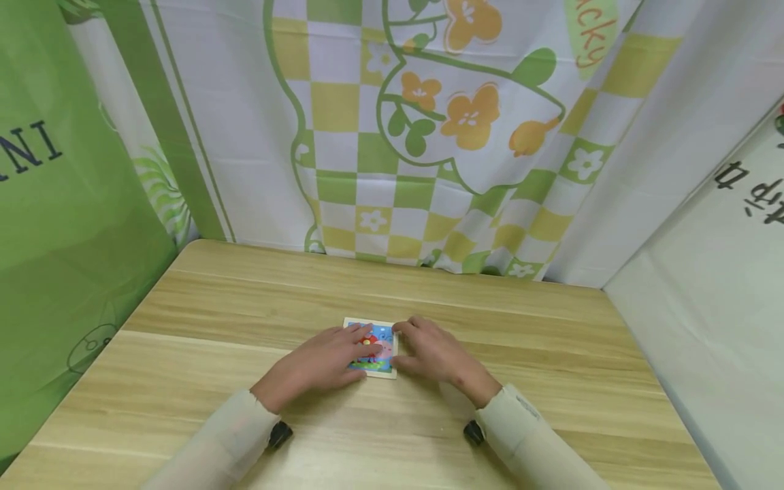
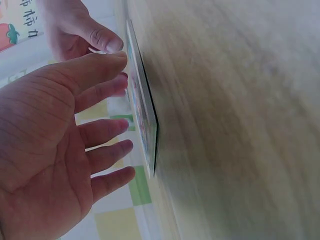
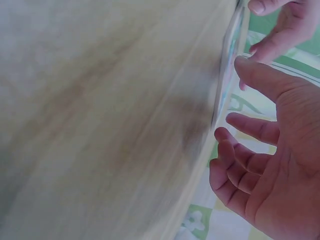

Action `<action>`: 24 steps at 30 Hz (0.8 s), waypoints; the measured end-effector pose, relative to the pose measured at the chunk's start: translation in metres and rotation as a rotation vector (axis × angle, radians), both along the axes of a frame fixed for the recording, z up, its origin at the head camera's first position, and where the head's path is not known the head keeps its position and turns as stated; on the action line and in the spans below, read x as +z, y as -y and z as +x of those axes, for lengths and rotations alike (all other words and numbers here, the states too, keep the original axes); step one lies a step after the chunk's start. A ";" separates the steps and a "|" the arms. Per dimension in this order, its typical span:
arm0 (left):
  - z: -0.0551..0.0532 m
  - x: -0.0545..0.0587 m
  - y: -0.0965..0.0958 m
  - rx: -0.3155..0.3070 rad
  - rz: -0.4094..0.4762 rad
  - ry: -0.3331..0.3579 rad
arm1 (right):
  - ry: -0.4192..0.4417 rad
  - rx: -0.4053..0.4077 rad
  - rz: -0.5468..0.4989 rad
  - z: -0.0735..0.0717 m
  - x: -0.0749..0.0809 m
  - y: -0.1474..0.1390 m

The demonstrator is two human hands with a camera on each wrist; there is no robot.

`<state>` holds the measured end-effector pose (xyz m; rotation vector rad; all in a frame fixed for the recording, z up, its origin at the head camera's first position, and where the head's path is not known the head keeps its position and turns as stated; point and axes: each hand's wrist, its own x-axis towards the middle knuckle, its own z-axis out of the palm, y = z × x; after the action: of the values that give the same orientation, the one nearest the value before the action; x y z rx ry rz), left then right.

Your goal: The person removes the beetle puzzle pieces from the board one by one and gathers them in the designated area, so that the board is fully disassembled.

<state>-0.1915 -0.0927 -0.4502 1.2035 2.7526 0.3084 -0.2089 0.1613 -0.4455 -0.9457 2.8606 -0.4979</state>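
Note:
A small square picture board (image 1: 384, 335) lies flat on the wooden table, showing a red and pink cartoon creature on blue and green inside a pale frame. My left hand (image 1: 327, 357) reaches over its left half, fingers spread, with the thumb by the near edge. In the left wrist view the fingers of that hand (image 2: 55, 125) extend over the face of the board (image 2: 145, 107). My right hand (image 1: 431, 350) is at the right edge, thumb and index fingertips beside the frame. Its other fingers bend loosely in the right wrist view, holding nothing.
The light wooden table (image 1: 245, 299) extends around the board on all sides. A patterned curtain (image 1: 343, 156) hangs behind the far edge, with a green cloth (image 1: 73, 224) on the left and a white printed sheet (image 1: 710, 292) on the right.

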 end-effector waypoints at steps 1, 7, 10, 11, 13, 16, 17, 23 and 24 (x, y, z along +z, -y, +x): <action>-0.001 0.000 -0.001 -0.006 -0.002 -0.003 | -0.001 -0.002 0.002 -0.002 -0.001 0.001; -0.004 0.000 -0.004 -0.027 -0.013 0.006 | 0.009 -0.013 0.028 -0.008 -0.004 0.007; -0.005 -0.001 -0.005 -0.026 -0.006 0.022 | 0.031 -0.029 0.042 -0.009 -0.004 0.008; -0.005 -0.001 -0.005 -0.025 -0.008 0.024 | 0.040 -0.036 0.043 -0.009 -0.004 0.008; -0.006 -0.001 -0.005 -0.025 -0.017 0.022 | 0.060 -0.050 0.045 -0.010 -0.004 0.009; -0.007 -0.001 -0.005 -0.031 -0.027 0.015 | 0.084 -0.069 0.046 -0.011 -0.005 0.009; -0.007 0.000 -0.006 -0.034 -0.032 0.010 | 0.091 -0.074 0.045 -0.012 -0.005 0.009; -0.008 0.001 -0.006 -0.039 -0.038 -0.001 | 0.109 -0.079 0.034 -0.017 -0.004 0.009; -0.009 0.001 -0.006 -0.039 -0.037 0.001 | 0.113 -0.079 0.034 -0.018 -0.004 0.010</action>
<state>-0.2001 -0.0869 -0.4488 1.2455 2.7182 0.2531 -0.2266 0.1517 -0.4491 -0.7757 2.8036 -0.4913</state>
